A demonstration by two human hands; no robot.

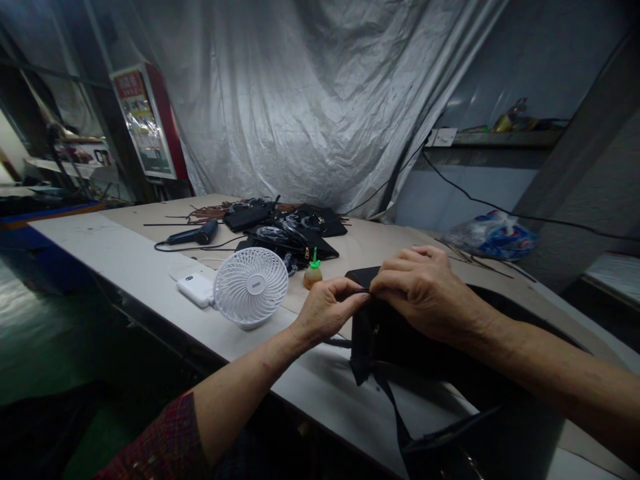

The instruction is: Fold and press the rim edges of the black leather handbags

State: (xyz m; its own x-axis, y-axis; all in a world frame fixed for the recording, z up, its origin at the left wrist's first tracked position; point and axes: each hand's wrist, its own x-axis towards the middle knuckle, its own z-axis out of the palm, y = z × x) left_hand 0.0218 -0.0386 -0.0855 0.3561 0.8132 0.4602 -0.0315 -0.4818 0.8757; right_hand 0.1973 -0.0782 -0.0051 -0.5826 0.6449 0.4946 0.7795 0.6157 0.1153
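Note:
A black bag (450, 373) lies on the pale worktable (150, 267) in front of me, a strap hanging off its near edge. My left hand (327, 310) pinches the bag's top edge with thumb and fingers closed. My right hand (425, 293) is curled over the same edge just beside it, fingers closed on the black material. The two hands almost touch. What exactly sits between the fingertips is too dark to make out.
A small white fan (251, 287) stands left of my hands, with a white power bank (196, 289) and a small green-capped bottle (313, 273) nearby. Further back lie a pile of black pieces (285, 230) and a dark heat gun (193, 235). A blue-white plastic bag (493, 235) rests at right.

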